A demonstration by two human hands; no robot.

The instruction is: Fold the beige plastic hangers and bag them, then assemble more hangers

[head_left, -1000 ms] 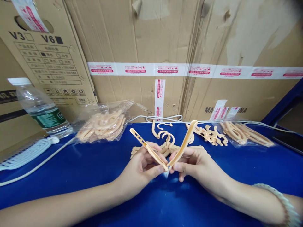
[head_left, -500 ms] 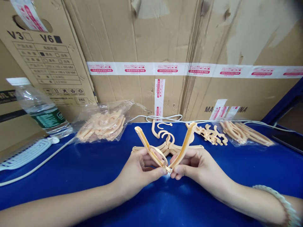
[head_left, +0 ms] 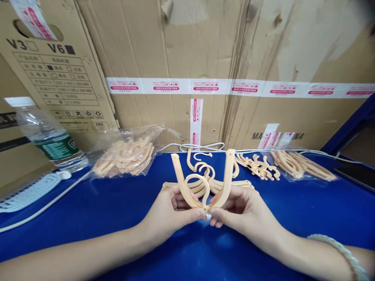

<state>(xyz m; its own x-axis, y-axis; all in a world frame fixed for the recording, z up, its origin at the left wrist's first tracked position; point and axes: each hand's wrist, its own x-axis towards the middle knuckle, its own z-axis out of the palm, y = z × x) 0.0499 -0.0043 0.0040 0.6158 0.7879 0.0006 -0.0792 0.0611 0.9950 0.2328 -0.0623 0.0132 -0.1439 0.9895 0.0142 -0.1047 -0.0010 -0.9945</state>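
Note:
A beige plastic folding hanger [head_left: 225, 187] is held up between my two hands, its arms raised in a U and its hook curving between them. My left hand [head_left: 175, 208] pinches its left side near the middle joint, thumb in front. On the other side of that joint, my right hand [head_left: 234, 208] pinches with its thumb low on the right arm. Behind my hands, beige hangers [head_left: 205, 183] lie on the blue table [head_left: 187, 253], partly hidden by the held one. Loose hook pieces [head_left: 203, 156] lie just beyond them.
A bag of beige parts [head_left: 125, 154], a water bottle [head_left: 52, 140] and a pale hairbrush [head_left: 32, 191] are at left. At right lie more hooks [head_left: 259, 166], bagged hanger arms [head_left: 301, 166] and a dark flat device [head_left: 357, 177]. Cardboard boxes [head_left: 164, 47] and a white cable [head_left: 202, 146] line the back.
The held hanger has turned, so its arms stand more upright and its hook shows as an open curve. Both hands stay in nearly the same place.

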